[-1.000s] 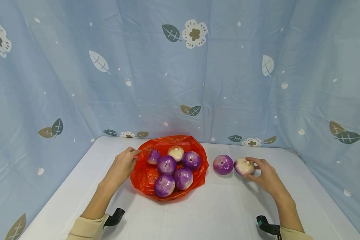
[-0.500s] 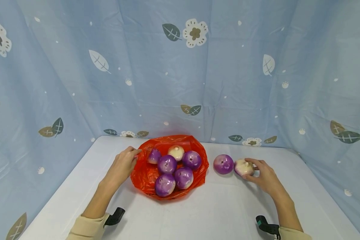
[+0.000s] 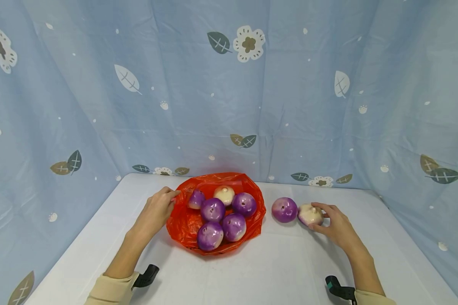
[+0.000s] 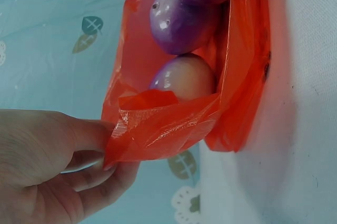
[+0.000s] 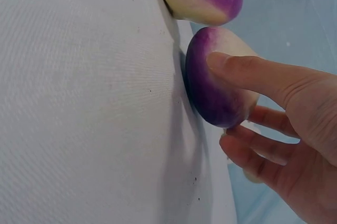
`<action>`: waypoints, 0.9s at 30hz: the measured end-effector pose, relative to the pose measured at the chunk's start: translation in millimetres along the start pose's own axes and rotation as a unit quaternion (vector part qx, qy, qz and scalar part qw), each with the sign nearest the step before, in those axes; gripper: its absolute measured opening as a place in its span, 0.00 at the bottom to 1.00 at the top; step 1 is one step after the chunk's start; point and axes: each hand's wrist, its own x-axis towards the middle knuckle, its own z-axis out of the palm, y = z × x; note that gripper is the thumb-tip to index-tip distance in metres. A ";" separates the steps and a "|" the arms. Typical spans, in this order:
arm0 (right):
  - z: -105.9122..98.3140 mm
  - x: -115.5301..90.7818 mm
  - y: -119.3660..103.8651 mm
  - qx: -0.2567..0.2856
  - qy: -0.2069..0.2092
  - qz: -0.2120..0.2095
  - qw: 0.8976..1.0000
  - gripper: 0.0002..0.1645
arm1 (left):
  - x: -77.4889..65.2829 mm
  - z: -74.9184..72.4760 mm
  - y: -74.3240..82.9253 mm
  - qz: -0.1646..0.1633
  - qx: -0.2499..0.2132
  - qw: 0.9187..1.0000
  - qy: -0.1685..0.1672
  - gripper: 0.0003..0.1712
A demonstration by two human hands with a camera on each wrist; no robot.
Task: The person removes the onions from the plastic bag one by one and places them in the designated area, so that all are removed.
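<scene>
My left hand (image 3: 155, 212) pinches the left rim of a red plastic bag (image 3: 183, 228), spread wide on the table. In the left wrist view, thumb and fingers grip the edge of the thin film. Several glossy purple-and-white turnips (image 3: 212, 209) lie inside the bag, one with its pale end up. To the right of the bag, my right hand (image 3: 337, 224) holds another turnip (image 3: 308, 214) by its sides, pale end up and tilted. The right wrist view shows the thumb on this turnip's purple side (image 5: 210, 87), low over the table. Just left of it lies a loose purple turnip (image 3: 284, 209).
A white-covered table (image 3: 252, 279) carries everything. Behind and at both sides hangs a blue curtain (image 3: 191, 101) with leaf and flower prints. Black wrist mounts (image 3: 146, 275) jut out by both sleeves.
The turnip in my right hand has tipped slightly, and that hand has shifted a little to the left. My left hand and the bag stay where they were.
</scene>
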 end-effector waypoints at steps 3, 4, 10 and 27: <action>0.6 0.1 0.2 0.001 0.002 0.000 1.000 0.42 | 0.2 -0.5 0.2 -0.001 0.000 1.000 -0.001 0.19; 0.7 0.2 0.2 0.001 0.003 0.000 1.000 0.42 | 0.2 -0.7 0.3 -0.002 -0.001 1.000 -0.001 0.19; 0.6 -0.1 -1.3 0.000 -0.001 0.003 1.000 0.43 | 0.2 -0.6 0.6 -0.006 0.000 1.000 -0.003 0.19; -5.2 -3.0 -7.2 -0.008 -0.006 0.009 1.000 0.43 | -0.1 -0.8 1.5 0.004 -0.003 1.000 0.003 0.18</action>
